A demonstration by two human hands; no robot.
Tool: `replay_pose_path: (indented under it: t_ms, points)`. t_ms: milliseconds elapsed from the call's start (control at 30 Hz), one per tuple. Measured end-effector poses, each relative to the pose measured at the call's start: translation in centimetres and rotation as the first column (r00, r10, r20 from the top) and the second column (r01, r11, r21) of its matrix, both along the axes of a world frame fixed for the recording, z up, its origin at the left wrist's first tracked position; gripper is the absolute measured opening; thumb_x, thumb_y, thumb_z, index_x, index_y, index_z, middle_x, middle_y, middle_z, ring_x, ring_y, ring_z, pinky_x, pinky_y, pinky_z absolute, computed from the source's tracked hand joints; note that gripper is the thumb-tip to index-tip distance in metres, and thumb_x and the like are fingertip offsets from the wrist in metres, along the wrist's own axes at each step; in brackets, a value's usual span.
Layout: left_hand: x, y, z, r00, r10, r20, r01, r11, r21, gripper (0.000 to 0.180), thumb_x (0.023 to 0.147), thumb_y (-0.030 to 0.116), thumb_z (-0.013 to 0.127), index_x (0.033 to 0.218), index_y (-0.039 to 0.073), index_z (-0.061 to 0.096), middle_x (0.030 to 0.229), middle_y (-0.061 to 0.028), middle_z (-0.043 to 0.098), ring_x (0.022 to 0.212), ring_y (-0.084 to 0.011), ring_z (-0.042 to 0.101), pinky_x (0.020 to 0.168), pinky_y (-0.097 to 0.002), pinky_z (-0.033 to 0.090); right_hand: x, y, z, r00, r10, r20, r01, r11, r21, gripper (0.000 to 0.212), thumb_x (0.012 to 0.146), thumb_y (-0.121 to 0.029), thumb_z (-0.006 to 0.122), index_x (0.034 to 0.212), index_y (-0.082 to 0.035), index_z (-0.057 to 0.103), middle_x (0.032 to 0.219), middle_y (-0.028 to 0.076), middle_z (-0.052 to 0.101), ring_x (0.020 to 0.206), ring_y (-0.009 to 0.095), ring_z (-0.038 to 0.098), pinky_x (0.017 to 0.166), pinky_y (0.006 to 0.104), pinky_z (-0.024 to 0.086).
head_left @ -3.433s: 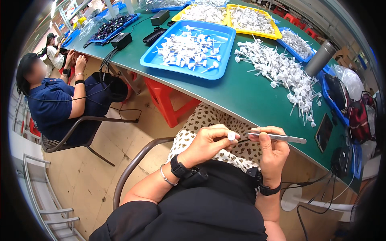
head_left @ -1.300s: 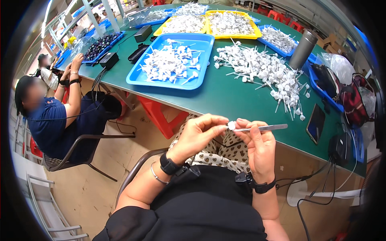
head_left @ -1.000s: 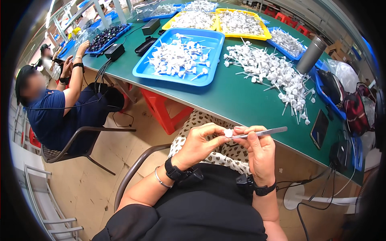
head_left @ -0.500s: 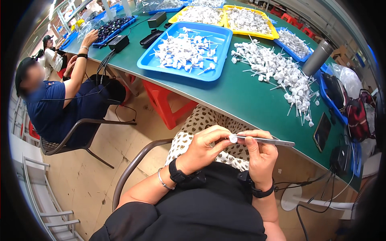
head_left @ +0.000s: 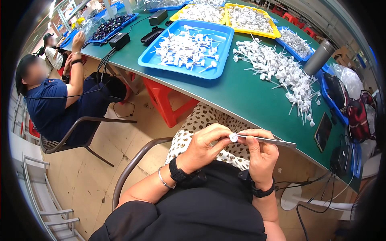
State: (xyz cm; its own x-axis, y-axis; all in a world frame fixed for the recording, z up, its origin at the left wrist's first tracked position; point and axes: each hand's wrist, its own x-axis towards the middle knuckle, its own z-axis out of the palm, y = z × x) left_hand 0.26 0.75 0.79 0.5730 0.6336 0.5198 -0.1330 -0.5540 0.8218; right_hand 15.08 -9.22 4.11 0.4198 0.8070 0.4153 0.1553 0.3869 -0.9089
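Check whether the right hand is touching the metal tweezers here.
Touching. The head view shows the right hand pinching the metal tweezers between thumb and fingers, with the rear end sticking out to the right.

– are those tweezers (head_left: 277, 141) metal?
– yes, smooth, with a dull shine; the round-headed part (head_left: 233, 137) at their tip looks like white plastic.
– and the nearest blue tray (head_left: 224, 38)?
– smooth, glossy plastic. the green tabletop (head_left: 249, 96) has a faint sheen, the grey flask (head_left: 319, 57) looks like matt metal, the patterned trousers (head_left: 197, 120) are cloth.
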Motion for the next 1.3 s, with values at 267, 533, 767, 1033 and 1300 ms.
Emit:
replay_pose_path:
  t_ms: [267, 533, 767, 1033, 1300]
  points:
    - [-0.1, 0.0, 0.2, 1.000, -0.005, -0.008, 0.005, 1.000, 0.015, 0.021, 0.086, -0.005, 0.074, 0.106, 0.001, 0.071, 0.099, -0.0109, 0.070, 0.086, -0.0196, 0.069, 0.073, -0.0298, 0.056, 0.0, -0.1, -0.1, 0.999, -0.006, 0.039, 0.006, 1.000, -0.004, 0.011, 0.100, 0.000, 0.063, 0.108, 0.007, 0.064, 0.103, 0.013, 0.071, 0.091, 0.018, 0.071, 0.082, 0.0294, 0.059]
    - [0.0, 0.0, 0.1, 1.000, 0.000, -0.001, 0.001, 0.999, 0.040, 0.021, 0.085, -0.005, 0.074, 0.105, 0.001, 0.072, 0.097, -0.0110, 0.071, 0.085, -0.0212, 0.070, 0.073, -0.0306, 0.056, 0.0, 0.0, 0.1, 0.996, -0.018, 0.086, 0.019, 1.000, -0.011, 0.011, 0.101, -0.003, 0.061, 0.105, 0.007, 0.063, 0.101, 0.014, 0.071, 0.090, 0.019, 0.072, 0.082, 0.0309, 0.061]
    - [-0.1, -0.1, 0.2, 1.000, 0.002, -0.023, -0.001, 1.000, 0.015, 0.021, 0.085, -0.005, 0.074, 0.105, 0.003, 0.072, 0.097, -0.0104, 0.071, 0.085, -0.0206, 0.070, 0.071, -0.0303, 0.056, 0.1, 0.0, 0.3, 0.999, -0.022, 0.048, 0.023, 1.000, -0.017, 0.010, 0.100, -0.002, 0.062, 0.103, 0.008, 0.064, 0.099, 0.013, 0.071, 0.088, 0.018, 0.072, 0.081, 0.0298, 0.061]
    - [0.2, -0.1, -0.5, 1.000, 0.007, -0.004, -0.007, 0.998, 0.065, 0.023, 0.084, -0.005, 0.075, 0.105, 0.003, 0.072, 0.098, -0.0100, 0.071, 0.086, -0.0222, 0.070, 0.072, -0.0308, 0.056, 0.5, -0.4, 0.6, 0.936, -0.045, 0.348, 0.072, 0.995, -0.065, 0.005, 0.097, 0.000, 0.066, 0.100, 0.004, 0.067, 0.093, 0.010, 0.071, 0.082, 0.017, 0.071, 0.072, 0.0275, 0.056]
    - [0.3, 0.1, -0.3, 1.000, -0.017, 0.010, 0.017, 1.000, 0.015, 0.021, 0.085, -0.005, 0.075, 0.105, 0.002, 0.072, 0.099, -0.0109, 0.071, 0.087, -0.0214, 0.070, 0.074, -0.0308, 0.056, 0.0, -0.1, 0.9, 0.997, -0.025, -0.075, 0.022, 0.999, -0.034, 0.010, 0.099, -0.002, 0.064, 0.105, 0.006, 0.066, 0.098, 0.010, 0.071, 0.088, 0.017, 0.071, 0.076, 0.0282, 0.057]
